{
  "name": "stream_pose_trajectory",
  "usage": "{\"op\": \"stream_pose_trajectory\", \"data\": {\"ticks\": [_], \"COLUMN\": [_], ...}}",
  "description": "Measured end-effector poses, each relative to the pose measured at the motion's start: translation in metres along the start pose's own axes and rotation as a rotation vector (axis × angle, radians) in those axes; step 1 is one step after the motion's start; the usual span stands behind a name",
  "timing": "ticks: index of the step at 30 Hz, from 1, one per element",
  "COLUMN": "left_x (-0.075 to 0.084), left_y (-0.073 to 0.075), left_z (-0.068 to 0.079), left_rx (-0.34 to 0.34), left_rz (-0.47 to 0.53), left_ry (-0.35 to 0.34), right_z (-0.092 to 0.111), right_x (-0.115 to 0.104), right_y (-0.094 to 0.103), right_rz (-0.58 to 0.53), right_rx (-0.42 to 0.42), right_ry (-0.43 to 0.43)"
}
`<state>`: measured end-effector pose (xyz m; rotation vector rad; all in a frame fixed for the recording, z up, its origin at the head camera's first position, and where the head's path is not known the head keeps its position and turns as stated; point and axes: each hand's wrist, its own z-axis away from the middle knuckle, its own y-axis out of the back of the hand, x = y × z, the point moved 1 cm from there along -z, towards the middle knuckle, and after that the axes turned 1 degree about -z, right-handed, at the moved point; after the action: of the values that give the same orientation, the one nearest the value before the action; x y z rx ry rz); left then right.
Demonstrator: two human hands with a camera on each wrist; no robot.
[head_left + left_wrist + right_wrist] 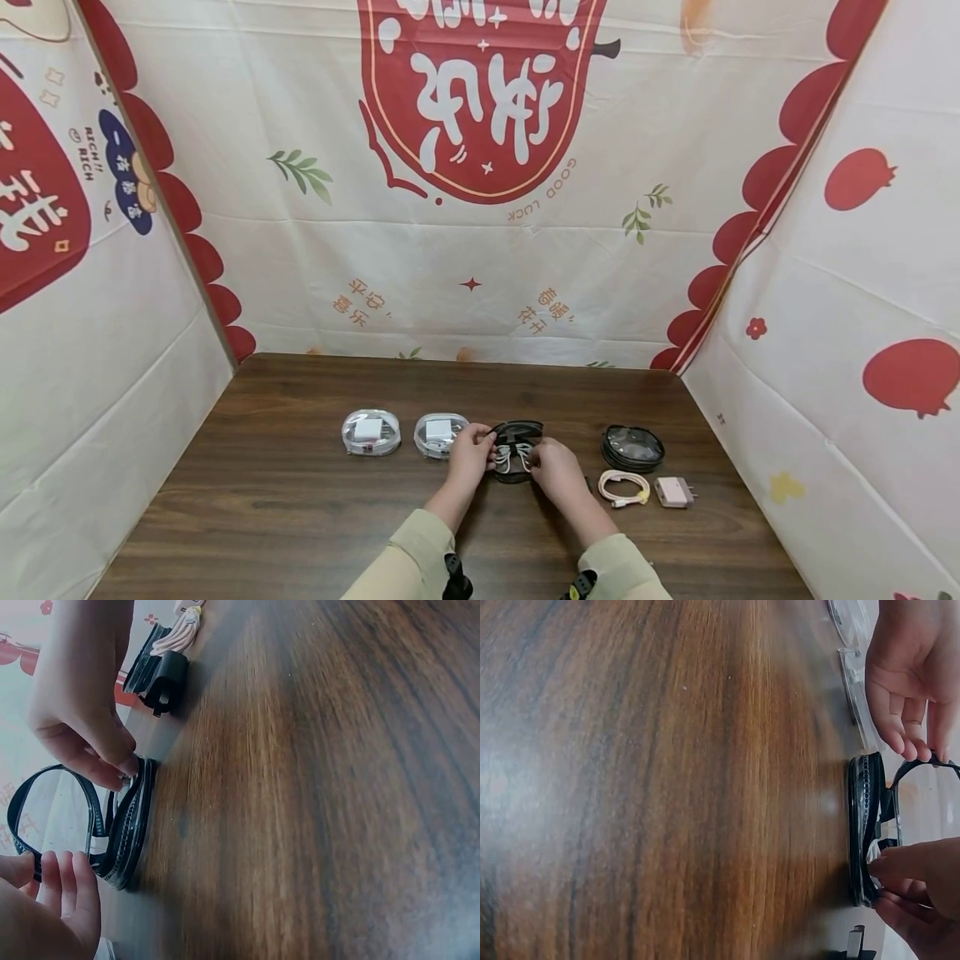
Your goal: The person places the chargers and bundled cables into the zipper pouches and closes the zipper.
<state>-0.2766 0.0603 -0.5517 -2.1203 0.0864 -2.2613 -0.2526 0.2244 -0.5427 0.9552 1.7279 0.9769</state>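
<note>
- Head view: near the middle of the brown table (285,533), a black-rimmed case (513,478) lies open, lid raised, with a bundled white cable (513,454) inside. The left hand (469,457) pinches the lid's rim; the right hand (557,468) works at the opposite side, fingers drawn together at the cable. To the left sit a near clear case (439,434), just beside the left hand, and a far clear case (371,432). To the right lie a closed case (632,448), a coiled pink cable (624,489) and a pale adapter (674,492).
- Left wrist view: the lid's rim forms a loop between left thumb and fingers; beyond the right hand rests a black block (171,675).
- Right wrist view: the right thumb and fingers are clamped on the white cable at the case's edge; left fingertips grip the lid.
</note>
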Motion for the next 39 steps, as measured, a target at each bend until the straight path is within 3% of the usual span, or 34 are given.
{"op": "stream_pose_trajectory", "data": {"ticks": [7, 13, 19, 25, 33, 39], "left_x": [0.001, 0.001, 0.002, 0.004, 0.0, 0.001], "left_y": [0.001, 0.002, 0.002, 0.003, 0.005, 0.008], "left_z": [0.0, -0.001, -0.001, -0.002, -0.005, -0.006], "left_rx": [0.017, 0.012, -0.015, -0.03, -0.06, -0.085], "left_rz": [-0.02, 0.009, -0.027, -0.035, 0.001, 0.014], "left_ry": [0.008, -0.005, -0.067, -0.068, -0.094, -0.08], "right_z": [0.0, 0.002, 0.005, 0.014, 0.028, 0.037], "right_x": [0.002, -0.003, -0.005, 0.001, 0.024, 0.044], "right_y": [-0.003, 0.0, 0.01, 0.028, 0.048, 0.054], "right_rz": [-0.011, -0.041, -0.188, -0.345, -0.253, -0.186], "right_rx": [0.026, -0.029, -0.036, -0.02, 0.005, -0.058], "right_ry": [0.012, -0.016, -0.002, -0.056, -0.142, -0.097]}}
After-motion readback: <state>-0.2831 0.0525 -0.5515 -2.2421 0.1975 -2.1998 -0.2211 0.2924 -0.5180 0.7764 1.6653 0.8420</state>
